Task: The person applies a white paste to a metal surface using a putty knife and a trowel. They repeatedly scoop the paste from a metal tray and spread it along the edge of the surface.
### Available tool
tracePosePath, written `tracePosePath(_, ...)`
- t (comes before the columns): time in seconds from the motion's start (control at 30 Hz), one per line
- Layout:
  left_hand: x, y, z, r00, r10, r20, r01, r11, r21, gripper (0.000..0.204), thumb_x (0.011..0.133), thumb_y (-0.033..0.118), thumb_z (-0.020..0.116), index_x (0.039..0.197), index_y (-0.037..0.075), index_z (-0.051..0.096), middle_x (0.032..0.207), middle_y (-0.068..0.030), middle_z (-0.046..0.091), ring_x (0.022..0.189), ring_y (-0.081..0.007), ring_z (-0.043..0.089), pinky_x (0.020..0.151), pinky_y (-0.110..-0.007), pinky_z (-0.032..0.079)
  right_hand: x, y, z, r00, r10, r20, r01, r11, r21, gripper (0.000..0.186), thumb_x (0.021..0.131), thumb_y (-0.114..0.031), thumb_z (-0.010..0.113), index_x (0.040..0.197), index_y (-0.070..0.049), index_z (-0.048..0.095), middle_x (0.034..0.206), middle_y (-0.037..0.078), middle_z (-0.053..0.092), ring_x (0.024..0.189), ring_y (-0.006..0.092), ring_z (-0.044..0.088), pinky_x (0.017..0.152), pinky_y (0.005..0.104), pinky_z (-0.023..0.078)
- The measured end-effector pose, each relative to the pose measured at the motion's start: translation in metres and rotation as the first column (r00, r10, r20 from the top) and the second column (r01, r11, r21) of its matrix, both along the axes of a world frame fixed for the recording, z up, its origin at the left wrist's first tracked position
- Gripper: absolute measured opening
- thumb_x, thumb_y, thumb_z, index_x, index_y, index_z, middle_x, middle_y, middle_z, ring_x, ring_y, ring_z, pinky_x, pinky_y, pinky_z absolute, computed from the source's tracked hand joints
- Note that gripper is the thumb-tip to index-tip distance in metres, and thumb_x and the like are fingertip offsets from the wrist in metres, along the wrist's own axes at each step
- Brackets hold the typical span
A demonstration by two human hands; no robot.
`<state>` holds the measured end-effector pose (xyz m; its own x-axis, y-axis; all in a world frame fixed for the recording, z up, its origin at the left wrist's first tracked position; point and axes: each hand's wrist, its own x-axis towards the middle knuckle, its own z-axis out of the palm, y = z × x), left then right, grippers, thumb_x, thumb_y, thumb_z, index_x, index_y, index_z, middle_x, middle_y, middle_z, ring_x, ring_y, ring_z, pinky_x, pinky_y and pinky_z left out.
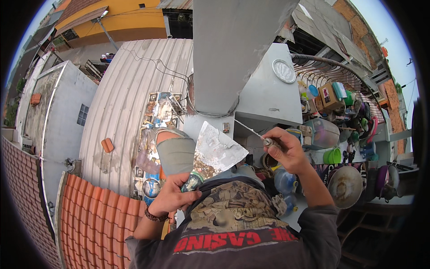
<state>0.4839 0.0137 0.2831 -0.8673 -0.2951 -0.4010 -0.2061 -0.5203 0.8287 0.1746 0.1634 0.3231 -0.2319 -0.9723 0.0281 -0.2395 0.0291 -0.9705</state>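
Note:
My left hand grips the green handle of a wide triangular scraper, held at the middle in front of my body, its blade coated with white paste and brownish patches. My right hand is closed on the handle of a slim tool, whose narrow, paste-smeared blade points up and left above the scraper's right side. A grey painted pillar rises ahead of me, with cables around its lower part and a small metal box below them.
A grey ledge carries a round white lid. A corrugated roof and tiled roof lie to the left. Plastic bins, boxes, a metal basin, water jugs and a curved railing crowd the right.

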Motion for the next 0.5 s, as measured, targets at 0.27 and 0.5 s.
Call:
tracePosePath(0.27,0.001,0.006,-0.003,0.991,-0.115,-0.067,0.117,0.993,0.016,0.022,0.082,-0.002,0.068,0.104,-0.002,0.065,0.068,0.0028,0.060,0.048,-0.0023,0.050,0.042,-0.019,0.037,-0.002,-0.011,-0.016,0.975,0.155,-0.162,-0.174,0.978,-0.114,0.026,0.084,-0.012,0.075,0.106,-0.003,0.067,0.096,0.008,0.061,0.085,0.0195,0.058,0.076,0.0304,0.046)
tracePosePath(0.5,0.011,-0.010,0.009,0.991,0.001,-0.137,-0.008,0.999,-0.053,0.021,0.083,-0.002,0.068,0.103,0.000,0.066,0.077,0.0009,0.065,0.059,-0.0034,0.056,0.052,-0.020,0.044,-0.035,0.017,-0.008,0.884,0.041,-0.465,-0.013,0.998,0.065,0.024,0.089,-0.010,0.068,0.110,-0.001,0.065,0.090,0.009,0.064,0.078,0.0178,0.060,0.072,0.0285,0.048)
